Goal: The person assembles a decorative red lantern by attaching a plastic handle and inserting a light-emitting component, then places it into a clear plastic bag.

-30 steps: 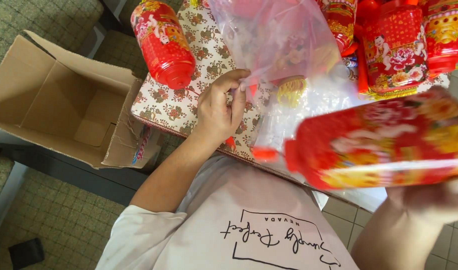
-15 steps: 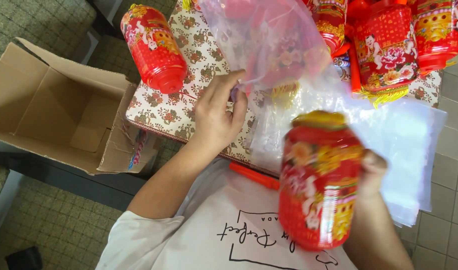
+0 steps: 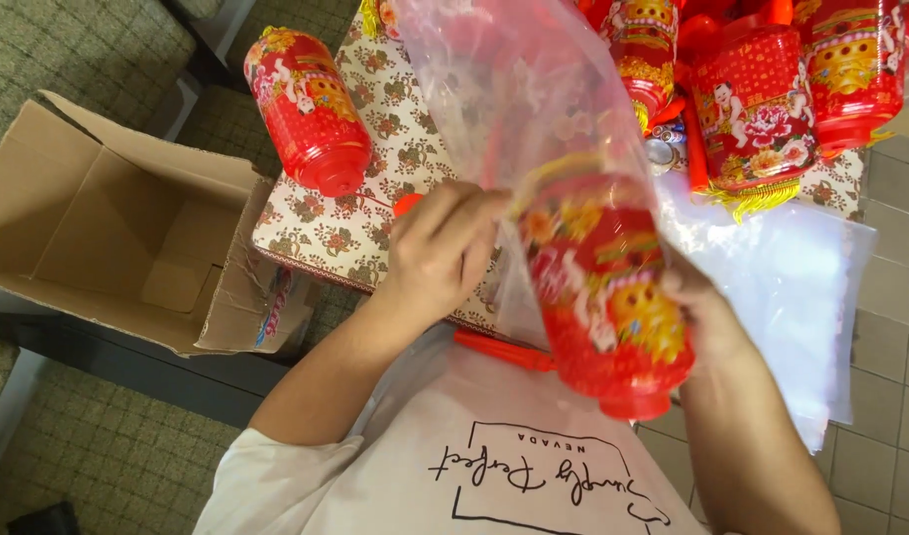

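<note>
Since half a second ago the red paper lantern point(image 3: 608, 297) has tipped and gone partway into the clear plastic bag point(image 3: 514, 109). The right hand point(image 3: 707, 312) grips its side; the left hand point(image 3: 440, 248) pinches the bag's mouth. Both sit at the near edge of the floral-cloth table point(image 3: 375, 129), lanterns crowding behind; an open cardboard box point(image 3: 98, 218) stands left, over open floor
</note>
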